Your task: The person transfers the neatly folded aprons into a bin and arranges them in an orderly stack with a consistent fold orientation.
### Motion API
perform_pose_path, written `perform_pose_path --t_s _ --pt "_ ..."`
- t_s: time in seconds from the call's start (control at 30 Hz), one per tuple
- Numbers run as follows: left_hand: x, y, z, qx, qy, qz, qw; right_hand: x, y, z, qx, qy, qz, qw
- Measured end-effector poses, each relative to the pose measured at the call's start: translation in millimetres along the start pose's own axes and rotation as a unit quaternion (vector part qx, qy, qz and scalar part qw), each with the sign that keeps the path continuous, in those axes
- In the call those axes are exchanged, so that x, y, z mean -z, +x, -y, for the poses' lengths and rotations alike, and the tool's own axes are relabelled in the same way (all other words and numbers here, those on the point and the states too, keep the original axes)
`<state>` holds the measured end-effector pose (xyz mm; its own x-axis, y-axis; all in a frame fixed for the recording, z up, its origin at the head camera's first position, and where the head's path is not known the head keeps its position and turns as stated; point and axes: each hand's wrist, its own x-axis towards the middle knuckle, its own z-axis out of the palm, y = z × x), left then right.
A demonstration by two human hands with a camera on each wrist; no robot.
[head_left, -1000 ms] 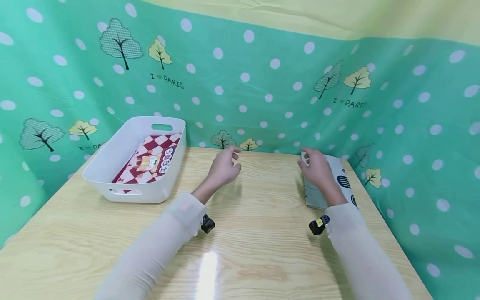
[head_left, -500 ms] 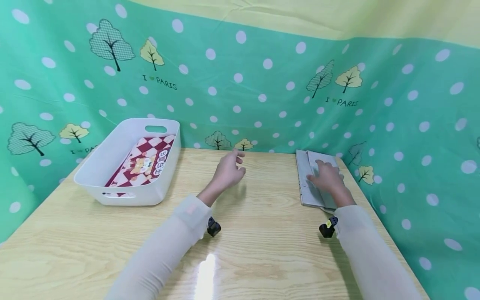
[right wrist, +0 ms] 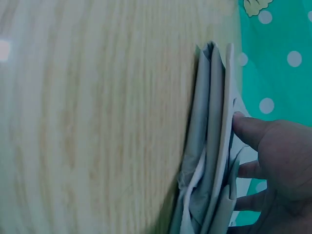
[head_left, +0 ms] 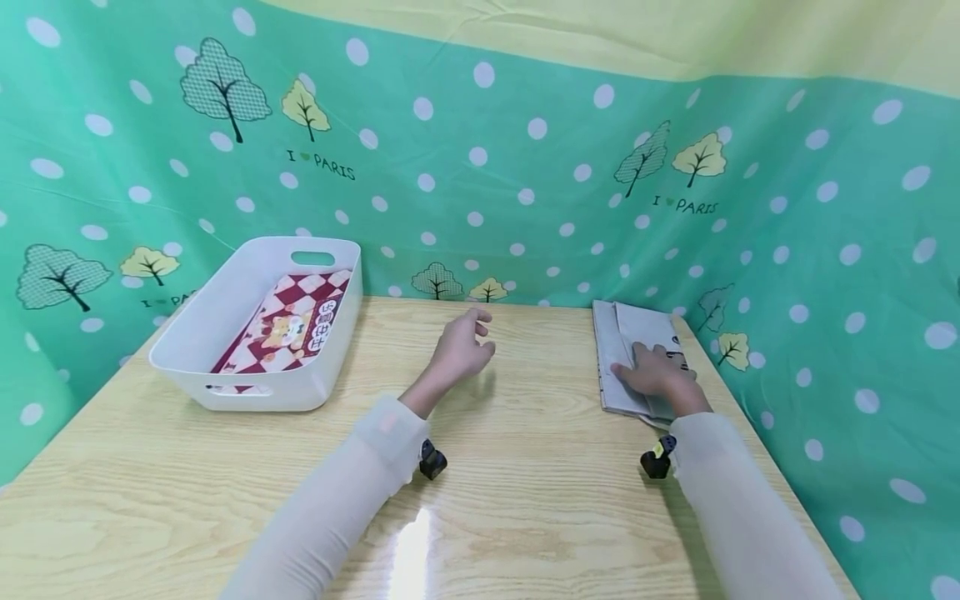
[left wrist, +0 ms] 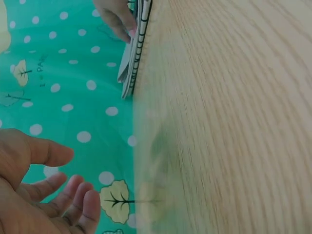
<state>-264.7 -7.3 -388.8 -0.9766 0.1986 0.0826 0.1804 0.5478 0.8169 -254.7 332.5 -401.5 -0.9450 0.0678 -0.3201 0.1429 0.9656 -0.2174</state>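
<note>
A folded light-grey, cloth-like item (head_left: 609, 367) with black print lies near the right edge of the table. My right hand (head_left: 656, 372) rests on its top, fingers spread over the upper flap. In the right wrist view, the thumb touches the upper layer of the folded item (right wrist: 214, 126), whose several layers show from the side. My left hand (head_left: 461, 346) hovers over the middle of the table with nothing in it, its fingers loosely bent, as the left wrist view of the left hand (left wrist: 44, 195) also shows.
On the left of the table (head_left: 510, 500) stands a white plastic basket (head_left: 339, 358) with handle slots. Inside lies a red-and-white checked package (head_left: 288, 325) with a cartoon animal. A green dotted curtain (head_left: 465, 167) hangs along the back and right side.
The right hand has moved from the item's left edge rightward onto its top, and slightly nearer to me. A grey flap now lies over part of the black print. The left hand stays about in place.
</note>
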Motion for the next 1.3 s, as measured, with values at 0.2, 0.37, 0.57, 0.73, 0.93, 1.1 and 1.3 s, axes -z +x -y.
perform_pose_path --t_s 0.2,0.37,0.57,0.73,0.93,1.1,1.3 --pt "-9.6 0.8 -4.2 0.011 -0.013 0.027 0.9995 -2.0 -0.8 8.6 0.006 -0.010 0.001 1.000" --pt "-21.9 1.4 -4.7 0.016 -0.012 0.045 0.9988 -4.3 -2.3 18.3 0.019 -0.015 0.005 1.000" --pt "-32.7 4.0 -7.4 0.017 -0.032 0.062 0.9974 -6.1 -4.3 31.7 0.031 -0.022 0.016 0.999" --pt "-41.4 7.4 -9.3 0.032 -0.055 0.072 0.9954 -9.6 -3.3 39.3 0.043 -0.037 0.016 0.998" --pt "-53.8 9.9 -12.3 0.040 -0.072 0.077 0.9937 -10.9 -3.9 50.2 0.047 -0.040 0.015 0.998" --pt "-62.8 11.9 -14.2 0.065 -0.104 0.073 0.9897 -11.0 -6.2 58.8 0.055 -0.054 0.019 0.997" --pt "-69.4 14.3 -13.7 0.102 -0.161 0.074 0.9789 -9.5 -8.8 68.7 0.075 -0.067 0.026 0.995"
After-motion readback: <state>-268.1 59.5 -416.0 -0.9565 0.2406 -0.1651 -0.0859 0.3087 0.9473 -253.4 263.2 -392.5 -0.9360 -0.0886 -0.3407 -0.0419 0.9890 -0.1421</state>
